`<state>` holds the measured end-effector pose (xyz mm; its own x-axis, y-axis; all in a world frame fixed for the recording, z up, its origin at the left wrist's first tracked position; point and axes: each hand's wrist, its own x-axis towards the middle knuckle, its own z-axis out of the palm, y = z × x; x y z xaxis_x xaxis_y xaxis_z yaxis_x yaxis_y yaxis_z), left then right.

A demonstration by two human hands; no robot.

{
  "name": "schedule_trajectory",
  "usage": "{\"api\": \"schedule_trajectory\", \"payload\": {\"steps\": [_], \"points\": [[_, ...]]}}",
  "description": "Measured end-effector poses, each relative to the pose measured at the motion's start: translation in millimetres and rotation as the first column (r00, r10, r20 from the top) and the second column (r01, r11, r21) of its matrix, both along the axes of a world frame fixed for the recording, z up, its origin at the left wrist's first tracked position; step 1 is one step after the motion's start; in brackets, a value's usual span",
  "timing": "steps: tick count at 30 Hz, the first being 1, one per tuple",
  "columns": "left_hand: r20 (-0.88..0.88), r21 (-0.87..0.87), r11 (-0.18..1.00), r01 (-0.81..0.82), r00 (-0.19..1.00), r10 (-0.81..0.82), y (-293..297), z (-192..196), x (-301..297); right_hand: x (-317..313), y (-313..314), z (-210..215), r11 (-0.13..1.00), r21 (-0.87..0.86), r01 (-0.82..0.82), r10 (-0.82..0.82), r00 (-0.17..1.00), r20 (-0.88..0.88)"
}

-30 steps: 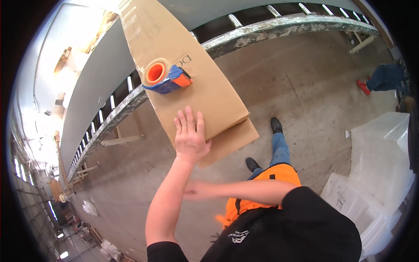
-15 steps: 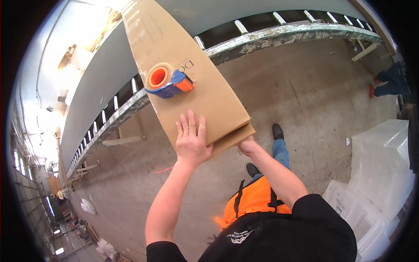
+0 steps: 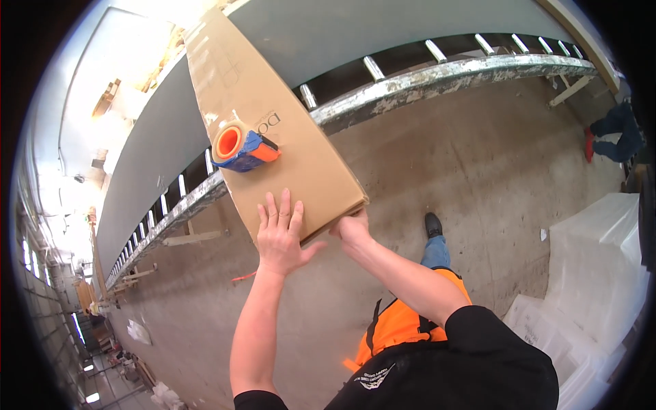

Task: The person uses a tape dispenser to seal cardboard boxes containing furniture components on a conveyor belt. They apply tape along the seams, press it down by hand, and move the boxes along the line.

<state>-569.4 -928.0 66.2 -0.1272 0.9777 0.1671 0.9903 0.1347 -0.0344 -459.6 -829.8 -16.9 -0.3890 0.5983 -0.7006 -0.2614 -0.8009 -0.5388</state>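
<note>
A long brown cardboard box [image 3: 301, 171] lies slantwise across the roller conveyor, its near end jutting over the floor. My left hand [image 3: 279, 239] rests flat on the top near that end, fingers spread and thumb out to the side. At the near end, my right hand [image 3: 353, 229] is bent in against the end flap, holding it close to the box; its fingertips are hidden. A blue and orange tape dispenser [image 3: 247, 152] with a roll of tape on an orange core stands on the box, beyond my left hand.
The conveyor's worn metal side rail [image 3: 424, 78] and its rollers run left and right beyond me. Grey sheeting [image 3: 410, 24] covers its far part. Clear plastic-wrapped stacks [image 3: 594, 253] stand at right. Another person's legs [image 3: 615, 133] show at the far right.
The gap at the near end flap has closed under my right hand. The box and tape dispenser have shifted slightly left in view; my left hand still lies on top.
</note>
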Motion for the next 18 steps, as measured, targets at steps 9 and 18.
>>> {"api": "schedule_trajectory", "payload": {"steps": [9, 18], "points": [[-0.004, 0.061, 0.998, 0.023, 1.000, -0.023, 110.0, -25.0, -56.6, -51.5, 111.2, -15.6, 0.971, 0.100, -0.218, 0.208, 0.973, 0.102], [0.124, 0.121, 0.992, -0.030, 0.992, 0.015, 107.4, -35.8, -68.7, -106.7, 187.1, 127.9, -0.068, 0.842, -0.536, 0.497, 0.713, 0.494]]}}
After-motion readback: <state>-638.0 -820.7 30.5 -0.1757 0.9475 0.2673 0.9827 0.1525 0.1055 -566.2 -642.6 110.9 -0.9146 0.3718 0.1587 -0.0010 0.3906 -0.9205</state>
